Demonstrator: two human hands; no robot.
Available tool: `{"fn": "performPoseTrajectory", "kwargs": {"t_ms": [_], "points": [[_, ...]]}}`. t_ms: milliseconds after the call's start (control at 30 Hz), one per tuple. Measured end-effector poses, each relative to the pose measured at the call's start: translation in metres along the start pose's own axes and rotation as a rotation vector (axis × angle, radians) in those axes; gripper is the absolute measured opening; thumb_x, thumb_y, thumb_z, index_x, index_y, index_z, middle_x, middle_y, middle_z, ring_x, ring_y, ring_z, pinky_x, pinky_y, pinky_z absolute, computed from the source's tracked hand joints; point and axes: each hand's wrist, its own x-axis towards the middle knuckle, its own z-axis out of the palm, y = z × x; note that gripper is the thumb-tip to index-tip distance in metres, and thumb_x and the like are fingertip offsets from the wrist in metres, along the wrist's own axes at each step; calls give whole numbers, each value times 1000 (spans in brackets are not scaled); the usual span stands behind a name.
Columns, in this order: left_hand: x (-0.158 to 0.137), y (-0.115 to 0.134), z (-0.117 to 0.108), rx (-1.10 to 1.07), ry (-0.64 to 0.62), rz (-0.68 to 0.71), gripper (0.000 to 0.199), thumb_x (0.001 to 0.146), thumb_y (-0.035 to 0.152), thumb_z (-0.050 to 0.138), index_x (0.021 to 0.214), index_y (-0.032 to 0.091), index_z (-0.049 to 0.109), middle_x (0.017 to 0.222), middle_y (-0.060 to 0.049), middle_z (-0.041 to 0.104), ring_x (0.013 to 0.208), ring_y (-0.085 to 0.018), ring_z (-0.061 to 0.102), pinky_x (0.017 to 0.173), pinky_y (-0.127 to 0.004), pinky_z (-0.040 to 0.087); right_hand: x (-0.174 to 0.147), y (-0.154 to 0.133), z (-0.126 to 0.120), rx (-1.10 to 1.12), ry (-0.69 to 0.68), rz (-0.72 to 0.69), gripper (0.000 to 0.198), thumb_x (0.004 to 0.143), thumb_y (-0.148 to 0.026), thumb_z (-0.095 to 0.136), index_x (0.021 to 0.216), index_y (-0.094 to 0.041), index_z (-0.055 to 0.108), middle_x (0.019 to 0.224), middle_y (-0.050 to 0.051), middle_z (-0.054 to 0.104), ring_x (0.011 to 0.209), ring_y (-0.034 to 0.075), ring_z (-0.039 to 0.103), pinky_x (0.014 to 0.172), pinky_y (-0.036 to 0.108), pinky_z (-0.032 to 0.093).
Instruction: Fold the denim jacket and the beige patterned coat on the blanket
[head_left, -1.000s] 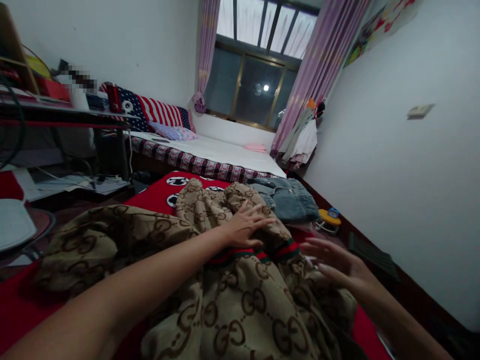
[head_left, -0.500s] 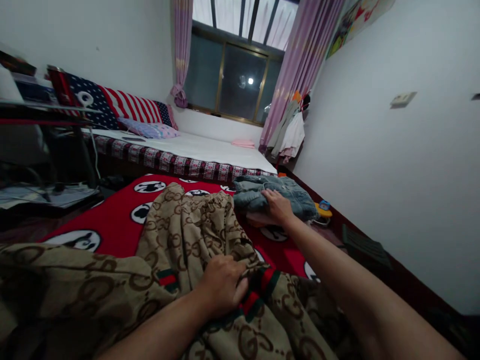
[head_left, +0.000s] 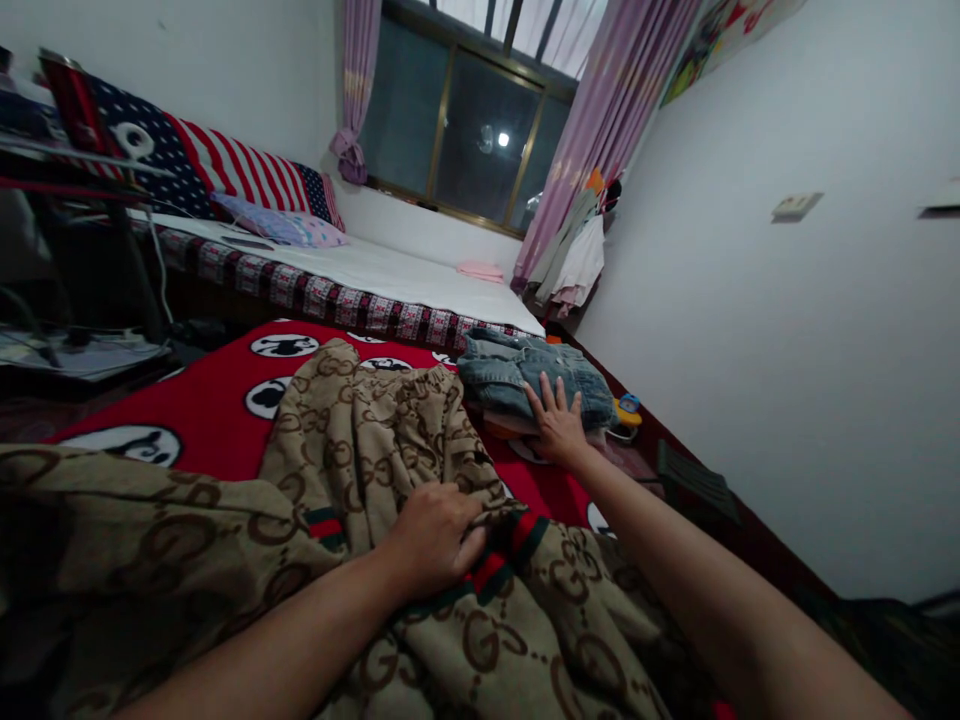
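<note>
A tan garment (head_left: 405,430) with a brown letter pattern and green-and-red striped bands spreads across the foreground, its gathered edge pointing away from me. My left hand (head_left: 435,535) is closed on the cloth near its middle; the fingertips are hidden in the folds. Further off to the right, my right hand (head_left: 559,420) rests against the near side of a folded blue denim garment (head_left: 517,365), with fingers spread. Some pale cloth shows beneath the denim. Both lie on a red blanket (head_left: 217,400) with black-and-white round prints.
Behind the blanket stands a bed (head_left: 390,275) with a white top and a pillow (head_left: 285,222). A desk (head_left: 75,150) with a red flask is at left. Clothes (head_left: 581,260) hang by the curtain. A yellow-and-blue object (head_left: 627,410) and a dark green slatted item (head_left: 697,480) lie near the right wall.
My right hand has come off the top of the denim toward its near edge, and its fingers have spread. My left hand keeps its hold. The view has shifted slightly.
</note>
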Motion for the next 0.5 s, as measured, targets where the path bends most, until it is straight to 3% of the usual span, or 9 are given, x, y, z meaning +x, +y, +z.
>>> {"fn": "performPoseTrajectory", "kwargs": {"t_ms": [100, 267, 500], "points": [[1, 0, 0, 1, -8, -7, 18, 86, 31, 49, 81, 19, 62, 80, -7, 66, 82, -24, 59, 72, -36, 40, 3, -4, 12, -18, 21, 30, 106, 74, -38, 68, 156, -20, 3, 161, 19, -7, 145, 47, 4, 106, 70, 16], [1, 1, 1, -27, -26, -11, 17, 86, 30, 49, 82, 19, 61, 82, -7, 67, 84, -25, 58, 73, -38, 40, 23, -10, 37, -55, 145, 106, 69, 91, -20, 43, 155, -22, 17, 162, 19, 5, 145, 44, 10, 106, 68, 20], [1, 3, 4, -46, -25, -32, 18, 85, 31, 49, 80, 19, 61, 82, -8, 67, 84, -26, 58, 75, -41, 40, 46, -9, 55, -55, 233, 168, 63, 94, -13, 32, 155, -24, 20, 161, 18, 12, 144, 41, 18, 105, 68, 24]]}}
